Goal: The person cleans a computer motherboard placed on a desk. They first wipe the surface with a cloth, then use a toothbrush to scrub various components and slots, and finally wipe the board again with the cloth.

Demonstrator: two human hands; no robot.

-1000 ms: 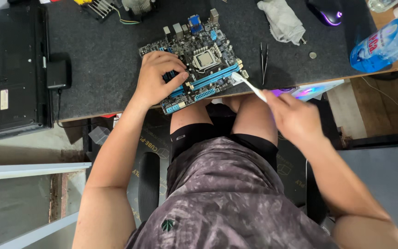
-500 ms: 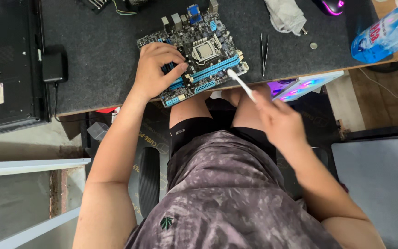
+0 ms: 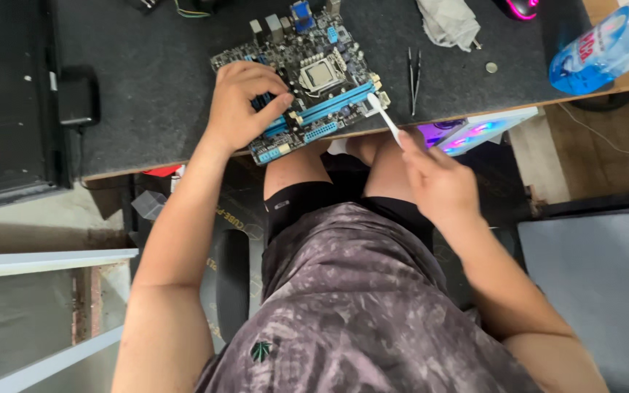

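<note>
The left hand lies palm-down on the motherboard, fingers curled over its near left part and pressing it to the dark desk mat; the forearm runs straight down from it toward the body. The right hand is closed around the handle of a slim white brush, wrist bent above the knee, the brush slanting up and left so its head touches the board's right edge beside the long blue slots. The board sits tilted at the mat's front edge. Just right of it lie black tweezers, then a small coin. A crumpled grey cloth rests further back. At the far right a clear plastic bottle lies on its side, with a blue label marked in red.
</note>
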